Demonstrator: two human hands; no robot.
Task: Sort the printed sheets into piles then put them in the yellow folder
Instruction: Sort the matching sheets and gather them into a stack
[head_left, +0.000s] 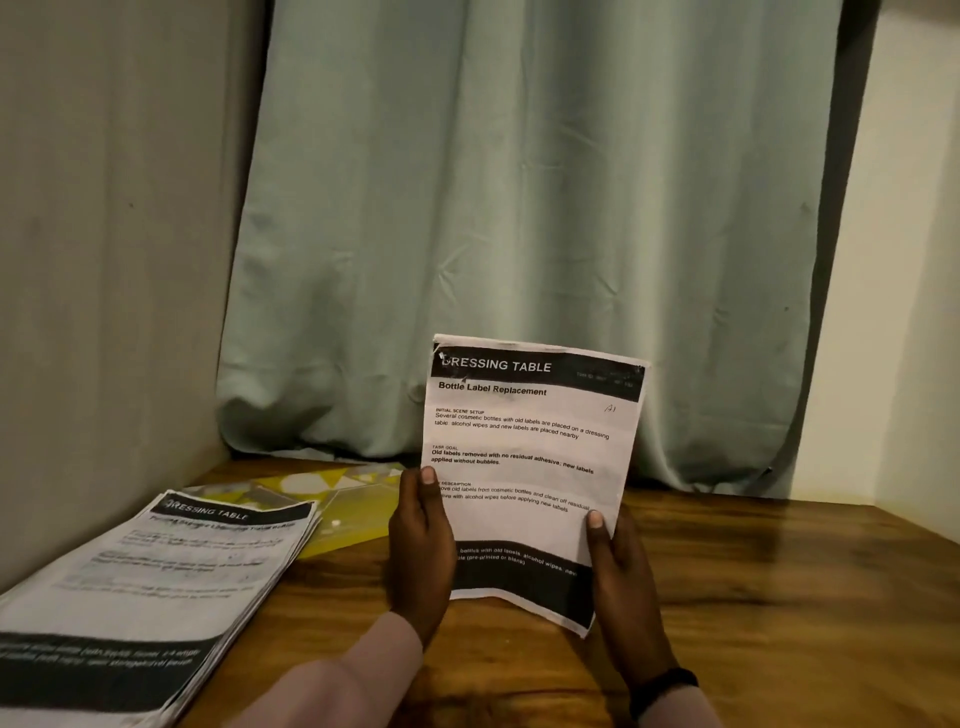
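Left thumb: laid flat on the printed face of a sheet, at the sheet's nine o'clock edge; the other fingers are hidden behind the paper.
Left hand: curled round the sheet's left edge, so the paper is pinched between thumb and hidden fingers.
Right thumb: pressed on the sheet's face near its four o'clock edge.
Right hand: wrapped round the sheet's right edge from behind; a dark band is worn at the wrist.
Held sheet: kept nearly upright above the table, headed "DRESSING TABLE" and "Bottle Label Replacement", with black bars across top and bottom; its lower edge is slightly crumpled.
Sleeves: pale pink, seen at six o'clock of the hands.
Pile of sheets: stacked flat on the table at eight o'clock of the hands, the same heading uppermost.
Yellow folder: lying flat at ten o'clock of the left hand, partly covered by the pile.
Table: dark wood grain.
Curtain: pale green, hung at twelve o'clock behind the table.
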